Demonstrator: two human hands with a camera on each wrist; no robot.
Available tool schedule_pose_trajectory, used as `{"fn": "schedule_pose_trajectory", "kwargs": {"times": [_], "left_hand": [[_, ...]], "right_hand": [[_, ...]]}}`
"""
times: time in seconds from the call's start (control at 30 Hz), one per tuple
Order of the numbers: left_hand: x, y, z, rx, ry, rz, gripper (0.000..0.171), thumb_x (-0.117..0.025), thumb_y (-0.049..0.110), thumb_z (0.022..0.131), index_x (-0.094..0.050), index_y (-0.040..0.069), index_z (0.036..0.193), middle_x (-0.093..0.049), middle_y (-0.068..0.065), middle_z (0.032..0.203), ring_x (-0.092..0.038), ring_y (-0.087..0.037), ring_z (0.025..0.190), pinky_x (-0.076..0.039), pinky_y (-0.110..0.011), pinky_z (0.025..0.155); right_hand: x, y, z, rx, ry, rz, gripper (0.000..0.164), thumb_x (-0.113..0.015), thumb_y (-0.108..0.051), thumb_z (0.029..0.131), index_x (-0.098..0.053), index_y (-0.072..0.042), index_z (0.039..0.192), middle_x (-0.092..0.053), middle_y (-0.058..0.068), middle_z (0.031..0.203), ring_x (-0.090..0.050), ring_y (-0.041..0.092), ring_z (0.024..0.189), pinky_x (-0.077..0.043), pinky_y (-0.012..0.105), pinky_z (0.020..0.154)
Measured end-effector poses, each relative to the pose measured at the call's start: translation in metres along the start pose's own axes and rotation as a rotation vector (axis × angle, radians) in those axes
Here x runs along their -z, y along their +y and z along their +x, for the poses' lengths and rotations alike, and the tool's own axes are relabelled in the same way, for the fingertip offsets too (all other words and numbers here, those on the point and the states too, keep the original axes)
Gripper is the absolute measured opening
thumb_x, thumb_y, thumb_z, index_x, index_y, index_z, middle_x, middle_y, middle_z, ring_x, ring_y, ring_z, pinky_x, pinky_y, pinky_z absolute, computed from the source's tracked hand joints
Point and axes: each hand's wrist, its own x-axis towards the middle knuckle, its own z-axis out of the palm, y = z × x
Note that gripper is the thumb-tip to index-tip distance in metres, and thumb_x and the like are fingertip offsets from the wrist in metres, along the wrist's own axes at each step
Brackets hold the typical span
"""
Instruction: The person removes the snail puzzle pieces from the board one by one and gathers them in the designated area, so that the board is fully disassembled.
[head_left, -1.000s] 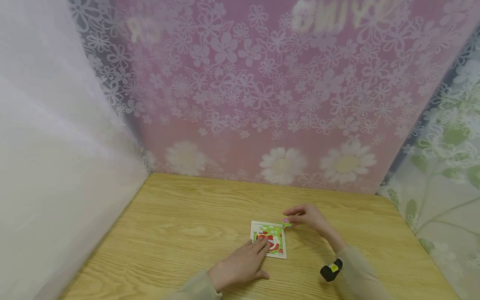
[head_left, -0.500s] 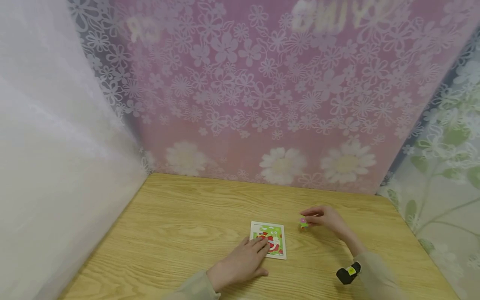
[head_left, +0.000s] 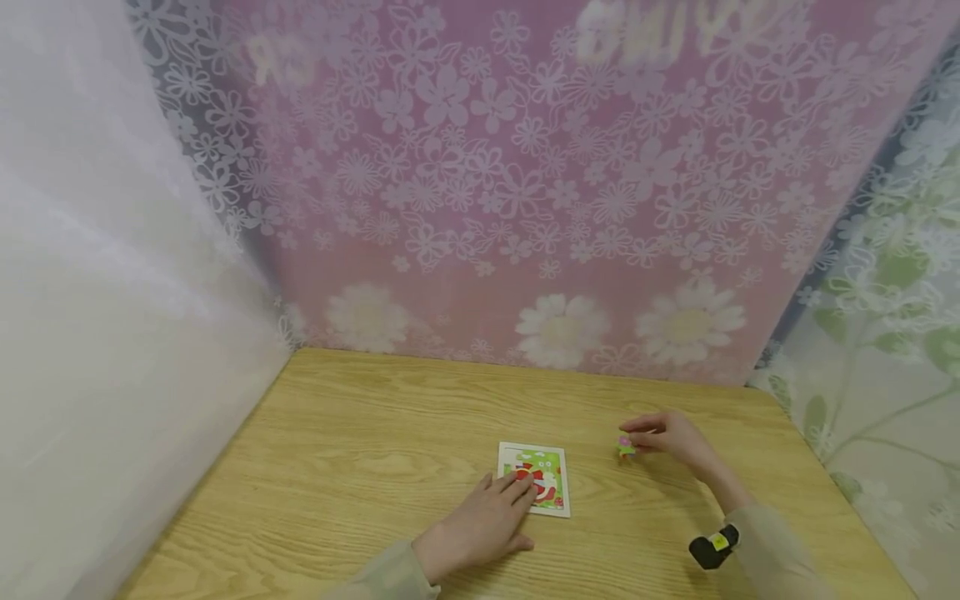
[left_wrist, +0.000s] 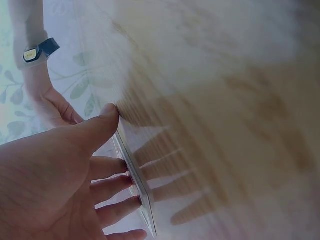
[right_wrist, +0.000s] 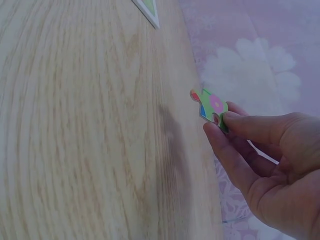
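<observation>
A small white-framed jigsaw puzzle [head_left: 556, 475], printed in green and red, lies flat on the table. My left hand [head_left: 480, 521] rests on its lower left part with the fingers stretched out, covering some of the picture. In the left wrist view the thin edge of the puzzle board [left_wrist: 137, 180] passes by my fingertips. Off to the right, my right hand [head_left: 671, 437] pinches a puzzle piece [right_wrist: 215, 104] between thumb and fingers. This piece is green with a pink flower and bits of red and blue. It is held up over the wooden surface, tilted.
The wood-grain table [head_left: 360, 433] spreads around both hands. A pink flowered curtain [head_left: 480, 208] closes off the back, with a pale sheet [head_left: 127, 292] on the left and a leafy sheet [head_left: 892, 333] on the right. A black strapped device [head_left: 714, 546] sits at my right wrist.
My right hand has moved rightward, away from the puzzle board, with the puzzle piece still pinched. My left hand has stayed on the board.
</observation>
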Motion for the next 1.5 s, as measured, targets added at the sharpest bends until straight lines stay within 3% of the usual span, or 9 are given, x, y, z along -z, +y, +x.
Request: {"fn": "schedule_pose_trajectory", "kwargs": {"times": [0.4, 0.77, 0.9, 1.3, 1.5], "left_hand": [[-0.001, 0.001, 0.000, 0.011, -0.010, -0.009, 0.074, -0.052, 0.060, 0.098, -0.041, 0.014, 0.156, -0.036, -0.002, 0.162, -0.037, -0.022, 0.147, -0.045, -0.044, 0.109], [0.000, 0.001, -0.001, 0.024, -0.018, -0.008, 0.074, -0.053, 0.059, 0.098, -0.041, 0.015, 0.156, -0.036, 0.000, 0.162, -0.037, -0.021, 0.147, -0.047, -0.045, 0.107], [0.004, 0.003, -0.002, 0.034, -0.040, -0.008, 0.074, -0.051, 0.060, 0.098, -0.039, 0.016, 0.157, -0.035, 0.001, 0.163, -0.036, -0.020, 0.148, -0.046, -0.045, 0.108], [0.004, 0.005, -0.001, 0.043, -0.060, -0.002, 0.075, -0.052, 0.059, 0.098, -0.038, 0.016, 0.158, -0.035, 0.001, 0.163, -0.035, -0.019, 0.148, -0.045, -0.044, 0.109], [0.008, 0.005, -0.002, 0.051, -0.064, -0.004, 0.074, -0.053, 0.058, 0.098, -0.038, 0.016, 0.158, -0.036, 0.002, 0.162, -0.036, -0.018, 0.148, -0.045, -0.044, 0.109]], "right_hand": [[0.000, 0.011, -0.002, -0.016, -0.017, -0.025, 0.033, -0.064, -0.007, 0.099, -0.064, 0.012, 0.126, -0.065, 0.031, 0.122, -0.072, 0.026, 0.092, -0.060, 0.037, 0.081], [-0.007, 0.013, 0.003, -0.056, 0.011, -0.225, 0.025, -0.069, -0.010, 0.096, -0.074, 0.000, 0.118, -0.072, 0.019, 0.113, -0.069, 0.024, 0.093, -0.058, 0.033, 0.075], [-0.009, 0.014, 0.007, -0.033, 0.017, -0.283, 0.024, -0.074, -0.014, 0.093, -0.076, -0.002, 0.114, -0.074, 0.015, 0.108, -0.069, 0.024, 0.091, -0.057, 0.034, 0.073], [-0.014, 0.016, 0.015, -0.009, 0.028, -0.378, 0.018, -0.077, -0.013, 0.090, -0.078, -0.007, 0.106, -0.075, 0.011, 0.102, -0.069, 0.026, 0.088, -0.058, 0.042, 0.076], [-0.015, 0.017, 0.016, 0.001, 0.033, -0.385, 0.017, -0.078, -0.014, 0.089, -0.078, -0.008, 0.106, -0.075, 0.009, 0.101, -0.069, 0.025, 0.087, -0.057, 0.039, 0.073]]}}
